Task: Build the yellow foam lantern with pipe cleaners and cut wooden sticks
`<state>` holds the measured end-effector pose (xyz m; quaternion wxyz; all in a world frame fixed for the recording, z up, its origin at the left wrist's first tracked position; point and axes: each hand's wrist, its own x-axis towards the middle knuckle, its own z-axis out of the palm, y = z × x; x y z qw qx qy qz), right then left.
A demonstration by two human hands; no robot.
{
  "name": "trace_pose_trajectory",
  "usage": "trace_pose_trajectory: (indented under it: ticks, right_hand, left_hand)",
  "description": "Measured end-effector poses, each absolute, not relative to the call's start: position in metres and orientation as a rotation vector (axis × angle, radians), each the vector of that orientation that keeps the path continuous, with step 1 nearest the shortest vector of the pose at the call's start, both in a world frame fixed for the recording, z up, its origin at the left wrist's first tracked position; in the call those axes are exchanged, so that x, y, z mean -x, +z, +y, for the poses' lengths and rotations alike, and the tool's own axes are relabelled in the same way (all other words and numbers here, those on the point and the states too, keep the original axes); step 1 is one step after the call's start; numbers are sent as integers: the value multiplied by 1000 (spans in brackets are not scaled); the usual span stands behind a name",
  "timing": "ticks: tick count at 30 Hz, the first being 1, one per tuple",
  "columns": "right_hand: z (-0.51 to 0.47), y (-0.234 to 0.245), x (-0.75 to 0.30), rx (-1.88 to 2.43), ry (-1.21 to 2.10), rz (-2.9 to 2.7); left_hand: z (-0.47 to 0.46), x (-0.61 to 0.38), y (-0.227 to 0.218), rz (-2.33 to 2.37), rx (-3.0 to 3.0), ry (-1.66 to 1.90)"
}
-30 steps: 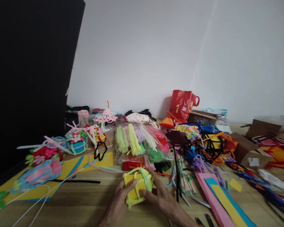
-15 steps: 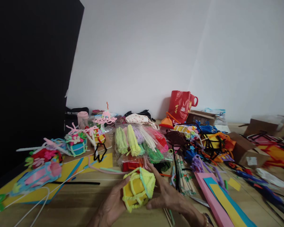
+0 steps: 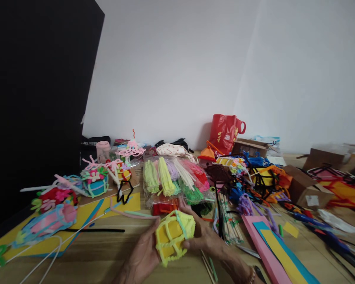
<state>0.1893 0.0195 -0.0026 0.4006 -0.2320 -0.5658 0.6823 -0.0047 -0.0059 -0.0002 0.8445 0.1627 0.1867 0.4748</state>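
One yellow fuzzy-framed form [image 3: 174, 236] is held low over the surface [image 3: 97, 256], between two hands. Its left side is cradled by the left grip [image 3: 149, 246], part-spread and curved; its right side is clasped by the right grip [image 3: 198, 234], thumb pressed against the edge, fingers partly hidden. Beyond, one pale green bundle [image 3: 151, 177] and one yellow bundle [image 3: 166, 177] are seen; rightward, three overlapping strips [image 3: 279, 254] are laid.
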Motion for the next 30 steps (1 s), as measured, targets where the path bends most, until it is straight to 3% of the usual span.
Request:
trace_pose_trajectory:
  ticks: [22, 30]
  right_hand:
    - [22, -11, -189, 618, 1699, -1377]
    - [17, 9, -192, 610, 1691, -1390]
  left_hand:
    - [-6, 5, 2, 498, -471, 1007]
    - [-7, 4, 2, 476, -582, 1062]
